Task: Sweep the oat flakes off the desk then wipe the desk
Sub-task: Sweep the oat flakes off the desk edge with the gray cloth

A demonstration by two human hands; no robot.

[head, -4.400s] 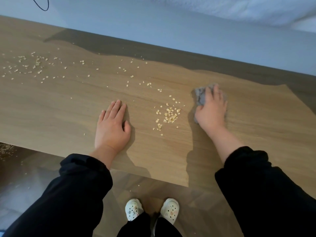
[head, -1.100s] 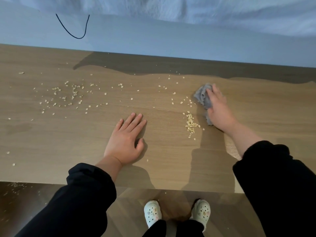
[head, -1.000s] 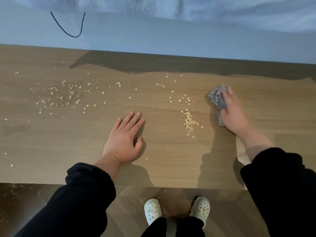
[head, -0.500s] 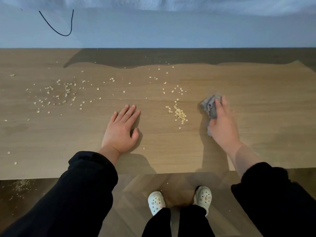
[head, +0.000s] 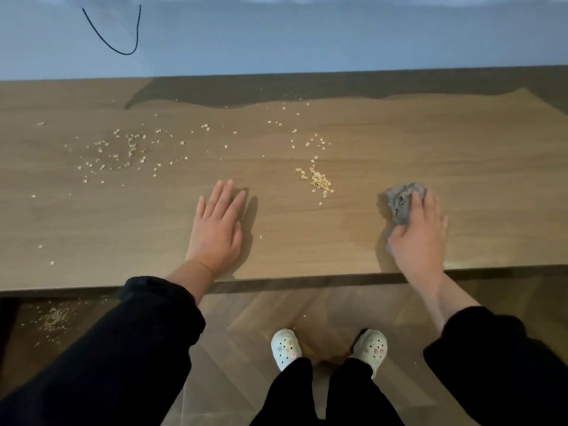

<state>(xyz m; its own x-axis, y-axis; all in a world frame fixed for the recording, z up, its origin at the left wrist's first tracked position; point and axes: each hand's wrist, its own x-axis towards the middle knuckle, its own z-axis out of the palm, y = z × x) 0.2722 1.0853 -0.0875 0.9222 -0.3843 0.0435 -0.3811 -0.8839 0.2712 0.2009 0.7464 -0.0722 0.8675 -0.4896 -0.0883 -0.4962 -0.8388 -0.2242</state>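
Shoes: pair of pale clogs [head: 285,348], side by side on the wooden floor [head: 252,318], nearest the viewer
Floor spill: oat flakes on the floor [head: 53,318], below the desk's near edge, far left
Left hand [head: 216,232]: lay flat, palm down on the desk [head: 461,149], fingers straight and close together, holding nothing
Right hand [head: 419,241]: pressed down on a grey cloth [head: 401,202] near the front edge, fingers extended over it
Grey cloth: crumpled, partly under the right hand, apart from the flakes
Small pile of oat flakes [head: 319,181]: lay between the two hands, slightly beyond them
Scattered oat flakes [head: 129,149]: spread thinly over the left and middle of the desk
Wall [head: 307,38]: pale, behind the desk
Black cable [head: 116,35]: hung in a loop against the wall, upper left
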